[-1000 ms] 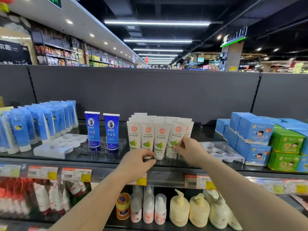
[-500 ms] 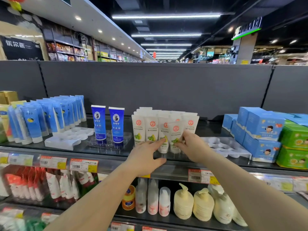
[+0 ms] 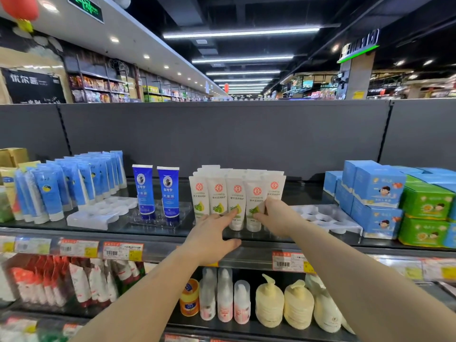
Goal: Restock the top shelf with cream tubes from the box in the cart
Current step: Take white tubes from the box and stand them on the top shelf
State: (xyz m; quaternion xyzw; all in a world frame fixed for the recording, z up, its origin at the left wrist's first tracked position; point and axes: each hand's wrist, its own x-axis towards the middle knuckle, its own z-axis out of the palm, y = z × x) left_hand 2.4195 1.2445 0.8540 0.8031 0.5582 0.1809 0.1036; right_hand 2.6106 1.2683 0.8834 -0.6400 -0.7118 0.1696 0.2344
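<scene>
Left hand [image 3: 211, 236], fingers straight, touches a white cream tube [image 3: 236, 201]; right hand [image 3: 276, 215] seemingly pinches its neighbour [image 3: 255, 197].

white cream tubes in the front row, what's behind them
Behind the front row of white cream tubes, tops of more white tubes show, then the grey back panel. The front row covers how many rows stand there.

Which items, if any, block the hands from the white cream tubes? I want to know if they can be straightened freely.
Nothing visible does. The left hand touches the front row of white cream tubes and the right hand holds one; the dark blue tubes stand apart, leftward.
</scene>
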